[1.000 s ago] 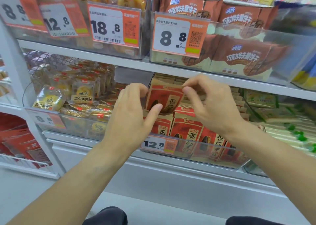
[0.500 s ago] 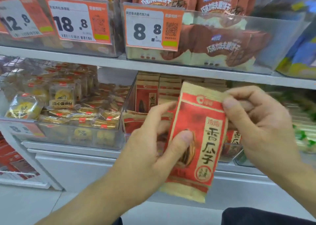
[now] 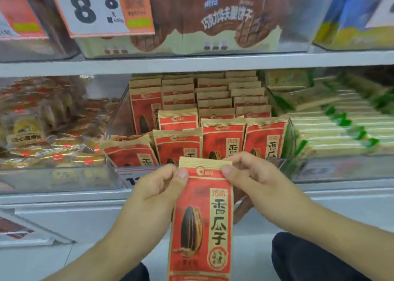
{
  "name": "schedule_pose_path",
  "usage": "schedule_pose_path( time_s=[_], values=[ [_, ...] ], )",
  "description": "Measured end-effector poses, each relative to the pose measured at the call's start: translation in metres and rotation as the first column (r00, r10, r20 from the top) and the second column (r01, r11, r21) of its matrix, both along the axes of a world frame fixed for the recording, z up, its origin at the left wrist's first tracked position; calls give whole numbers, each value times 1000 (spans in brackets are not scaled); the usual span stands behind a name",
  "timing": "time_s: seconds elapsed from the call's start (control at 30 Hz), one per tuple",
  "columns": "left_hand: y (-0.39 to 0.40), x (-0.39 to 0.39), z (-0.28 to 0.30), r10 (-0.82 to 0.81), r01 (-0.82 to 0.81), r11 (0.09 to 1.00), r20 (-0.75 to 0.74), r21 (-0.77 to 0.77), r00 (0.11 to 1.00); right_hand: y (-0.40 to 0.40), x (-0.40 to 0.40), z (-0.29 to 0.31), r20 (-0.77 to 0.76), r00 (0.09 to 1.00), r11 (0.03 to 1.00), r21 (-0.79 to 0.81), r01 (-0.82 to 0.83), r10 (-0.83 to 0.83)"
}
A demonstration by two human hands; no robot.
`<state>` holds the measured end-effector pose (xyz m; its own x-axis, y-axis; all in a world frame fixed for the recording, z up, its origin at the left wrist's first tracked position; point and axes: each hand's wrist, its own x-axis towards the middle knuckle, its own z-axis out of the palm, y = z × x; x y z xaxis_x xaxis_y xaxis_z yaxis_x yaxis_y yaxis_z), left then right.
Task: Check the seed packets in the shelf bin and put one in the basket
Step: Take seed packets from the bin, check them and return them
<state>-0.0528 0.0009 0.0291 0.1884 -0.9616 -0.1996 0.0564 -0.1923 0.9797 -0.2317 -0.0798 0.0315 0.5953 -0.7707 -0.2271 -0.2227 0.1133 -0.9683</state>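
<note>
Inspection looks underway: left hand (image 3: pixel 156 188) and right hand (image 3: pixel 253 179) each pinch a top corner of the sunflower seed packet (image 3: pixel 201 223), hanging it face-up at six o'clock below the clear shelf bin (image 3: pixel 119 112), basket unseen.

Seed packet (image 3: pixel 200 219) held near, before shelf bin (image 3: pixel 283 165). Pinched at top corners: left hand (image 3: pixel 155 187) left, right hand (image 3: pixel 253 180) right. More packets (image 3: pixel 221 135) upright in bin behind.
</note>
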Motion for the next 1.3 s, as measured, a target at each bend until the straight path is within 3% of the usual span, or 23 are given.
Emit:
schedule_pose_path(
  time_s=[0.23,0.37,0.6,0.67,0.73,0.87,1.1,1.3],
  values=[
    [-7,-11,3,55,-58,998,-57,-40,997,-11,-15,19,5,989,989,6,-146,146],
    [-7,-15,3,-33,34,999,37,-20,999,-12,-21,20,17,999,999,-31,-41,41],
    [-5,-14,-2,-151,151,988,50,-7,987,-20,-24,16,117,983,988,-47,148,-142],
    [-4,-14,-2,-117,119,993,65,-29,991,-20,-25,15,100,991,995,-21,97,-94],
    [-3,-14,-2,-61,64,997,60,-51,996,-23,-30,16,13,998,998,-10,-59,59],
    [-3,-13,-2,3,1,996,37,-94,999,-28,-40,15,-114,915,921,25,-388,388],
    [-3,-7,-9,-179,181,982,45,-49,983,-34,-45,16,-109,931,936,7,-351,349],
    [-3,-7,-7,-143,145,988,39,-59,989,-35,-44,18,-123,915,923,5,-386,383]
  ],
)
